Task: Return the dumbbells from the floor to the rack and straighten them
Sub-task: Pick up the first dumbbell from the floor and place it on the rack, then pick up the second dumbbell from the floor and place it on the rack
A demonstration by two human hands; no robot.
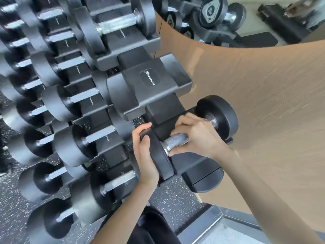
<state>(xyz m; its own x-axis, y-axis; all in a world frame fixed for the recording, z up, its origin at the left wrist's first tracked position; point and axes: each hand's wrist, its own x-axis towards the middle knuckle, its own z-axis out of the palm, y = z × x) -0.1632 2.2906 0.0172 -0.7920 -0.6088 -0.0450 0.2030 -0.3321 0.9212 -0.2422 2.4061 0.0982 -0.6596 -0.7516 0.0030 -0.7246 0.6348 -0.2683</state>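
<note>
In the head view, the dumbbell (175, 141) being returned is at the right end of the rack (149, 88), low down. It sits just below an empty cradle with a maker's label and close beside the wall (263, 85). It lies at a slant across its own cradle, and I cannot tell whether it is fully seated or still partly carried.

The right hand (197, 138) is wrapped round the ridged metal grip, fingers curled over the top, probably to take the weight. The left hand (146, 152) cups the near black end, with fingers hooked over its rim and the thumb lying along its face. This looks like a steadying hold for turning the end into line.

To the left, the other dumbbells (77, 97) lie in their cradles in parallel rows, all angled alike, which sets the line this one should match. The speckled floor (175, 196) shows beneath the rack, and no loose weight is visible on it here.
</note>
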